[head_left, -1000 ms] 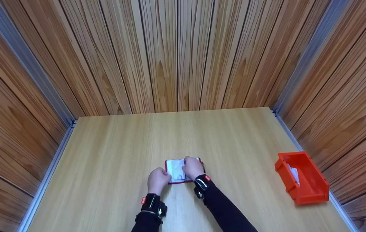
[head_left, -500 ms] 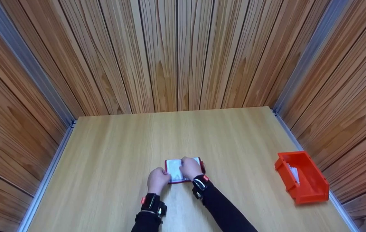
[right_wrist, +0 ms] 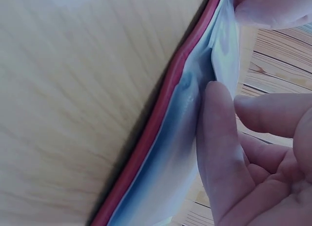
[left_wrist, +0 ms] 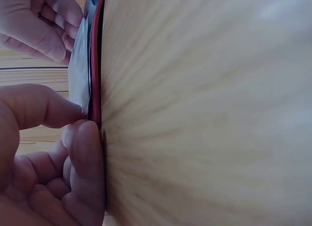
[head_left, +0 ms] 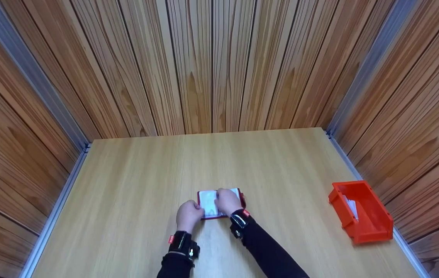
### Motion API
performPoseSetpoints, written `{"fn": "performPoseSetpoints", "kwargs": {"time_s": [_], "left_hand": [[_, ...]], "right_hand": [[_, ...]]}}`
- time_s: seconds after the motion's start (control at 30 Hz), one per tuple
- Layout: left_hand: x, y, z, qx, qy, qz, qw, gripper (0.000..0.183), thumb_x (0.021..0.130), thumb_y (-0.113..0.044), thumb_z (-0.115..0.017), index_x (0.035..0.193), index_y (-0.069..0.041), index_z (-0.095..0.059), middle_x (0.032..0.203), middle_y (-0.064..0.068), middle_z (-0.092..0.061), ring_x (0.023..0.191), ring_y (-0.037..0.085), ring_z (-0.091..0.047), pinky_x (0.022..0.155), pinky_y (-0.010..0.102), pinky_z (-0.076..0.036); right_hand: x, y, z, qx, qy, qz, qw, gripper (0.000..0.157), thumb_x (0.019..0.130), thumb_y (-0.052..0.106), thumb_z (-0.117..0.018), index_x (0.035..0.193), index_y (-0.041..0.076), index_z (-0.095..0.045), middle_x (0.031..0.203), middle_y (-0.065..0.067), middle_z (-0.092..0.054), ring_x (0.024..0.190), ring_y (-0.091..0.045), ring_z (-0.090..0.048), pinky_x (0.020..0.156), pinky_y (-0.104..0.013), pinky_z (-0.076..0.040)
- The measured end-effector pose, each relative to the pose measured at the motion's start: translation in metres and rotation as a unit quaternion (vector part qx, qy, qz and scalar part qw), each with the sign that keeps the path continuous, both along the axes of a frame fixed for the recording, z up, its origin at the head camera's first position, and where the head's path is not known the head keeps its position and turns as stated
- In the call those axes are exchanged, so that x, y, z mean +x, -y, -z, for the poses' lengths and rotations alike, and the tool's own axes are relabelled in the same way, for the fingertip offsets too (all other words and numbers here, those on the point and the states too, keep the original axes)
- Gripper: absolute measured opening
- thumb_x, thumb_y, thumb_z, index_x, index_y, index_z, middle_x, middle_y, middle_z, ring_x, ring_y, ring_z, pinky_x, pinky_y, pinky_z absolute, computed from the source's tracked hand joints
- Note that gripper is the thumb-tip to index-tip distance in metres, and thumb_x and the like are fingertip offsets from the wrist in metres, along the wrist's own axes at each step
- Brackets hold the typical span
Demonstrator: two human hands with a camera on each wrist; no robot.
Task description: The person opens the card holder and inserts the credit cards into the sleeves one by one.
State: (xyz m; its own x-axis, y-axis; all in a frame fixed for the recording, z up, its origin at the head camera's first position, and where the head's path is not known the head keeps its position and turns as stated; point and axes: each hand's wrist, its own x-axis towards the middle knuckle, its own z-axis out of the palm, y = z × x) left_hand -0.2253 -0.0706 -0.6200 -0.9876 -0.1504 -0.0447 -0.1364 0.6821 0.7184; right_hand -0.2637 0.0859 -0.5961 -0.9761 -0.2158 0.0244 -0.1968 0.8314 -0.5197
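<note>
A red-edged card holder [head_left: 207, 199] with clear plastic sleeves lies spread open on the table, near the middle front in the head view. At its near left corner, my left hand [head_left: 189, 215] pinches the edge between thumb and finger, as the left wrist view shows close up. Over its middle and right part is my right hand [head_left: 228, 201]. In the right wrist view, the right thumb and finger pinch the edge of a lifted clear sleeve [right_wrist: 225, 55] above the red cover [right_wrist: 165, 94]. The right hand hides much of the holder's right half from the head camera.
An orange-red plastic bin [head_left: 373, 222] stands at the table's right edge, with white card-like pieces [head_left: 351, 206] inside. Wood-plank walls [head_left: 204, 69] and metal rails [head_left: 55, 220] enclose the wooden table [head_left: 134, 170].
The right hand has shifted slightly left over the holder, showing more of its right edge. The left hand stays at the near left corner.
</note>
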Motion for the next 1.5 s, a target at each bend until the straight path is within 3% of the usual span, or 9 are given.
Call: {"fn": "performPoseSetpoints", "kwargs": {"time_s": [0.27, 0.57, 0.8, 1.03, 1.5], "left_hand": [[-0.001, -0.001, 0.0, -0.006, 0.005, -0.001, 1.0, 0.011, 0.073, -0.009, -0.067, 0.068, -0.01, -0.058, 0.066, 0.0, -0.055, 0.061, 0.019, -0.051, 0.058, 0.034, -0.042], [-0.001, -0.002, -0.001, -0.018, 0.01, -0.005, 0.9998, 0.011, 0.073, -0.011, -0.068, 0.069, -0.01, -0.058, 0.066, 0.0, -0.056, 0.062, 0.02, -0.052, 0.059, 0.036, -0.043], [-0.001, -0.002, -0.002, -0.019, 0.023, -0.004, 0.9996, 0.012, 0.074, -0.012, -0.07, 0.071, -0.009, -0.059, 0.068, 0.001, -0.057, 0.064, 0.021, -0.054, 0.061, 0.037, -0.044], [-0.002, -0.002, -0.003, -0.01, 0.038, -0.007, 0.9992, 0.011, 0.076, -0.011, -0.069, 0.072, -0.009, -0.058, 0.068, 0.001, -0.056, 0.064, 0.021, -0.053, 0.061, 0.035, -0.043], [-0.001, -0.002, -0.004, -0.004, 0.032, -0.008, 0.9995, 0.012, 0.075, -0.01, -0.068, 0.071, -0.01, -0.057, 0.067, 0.001, -0.055, 0.064, 0.02, -0.051, 0.06, 0.035, -0.042]], "right_hand": [[-0.001, -0.001, 0.001, 0.012, 0.009, -0.013, 1.0, 0.009, 0.085, 0.008, -0.069, 0.087, 0.001, -0.065, 0.079, -0.009, -0.064, 0.076, -0.027, -0.062, 0.069, -0.041, -0.05], [0.001, -0.004, -0.002, -0.007, 0.011, -0.026, 1.0, 0.016, 0.087, 0.007, -0.069, 0.099, -0.003, -0.068, 0.087, -0.012, -0.068, 0.086, -0.03, -0.065, 0.078, -0.041, -0.051], [-0.005, -0.015, -0.008, -0.018, -0.048, -0.025, 0.998, 0.012, 0.087, 0.005, -0.069, 0.097, -0.002, -0.071, 0.091, -0.014, -0.07, 0.089, -0.031, -0.066, 0.079, -0.043, -0.051], [-0.015, -0.032, -0.015, 0.027, -0.101, -0.004, 0.994, 0.01, 0.086, 0.003, -0.069, 0.096, 0.0, -0.073, 0.09, -0.013, -0.067, 0.087, -0.03, -0.065, 0.078, -0.042, -0.052], [-0.015, -0.045, -0.003, 0.076, -0.116, 0.023, 0.99, 0.008, 0.083, 0.007, -0.073, 0.09, 0.003, -0.074, 0.085, -0.01, -0.063, 0.083, -0.031, -0.063, 0.07, -0.043, -0.052]]}}
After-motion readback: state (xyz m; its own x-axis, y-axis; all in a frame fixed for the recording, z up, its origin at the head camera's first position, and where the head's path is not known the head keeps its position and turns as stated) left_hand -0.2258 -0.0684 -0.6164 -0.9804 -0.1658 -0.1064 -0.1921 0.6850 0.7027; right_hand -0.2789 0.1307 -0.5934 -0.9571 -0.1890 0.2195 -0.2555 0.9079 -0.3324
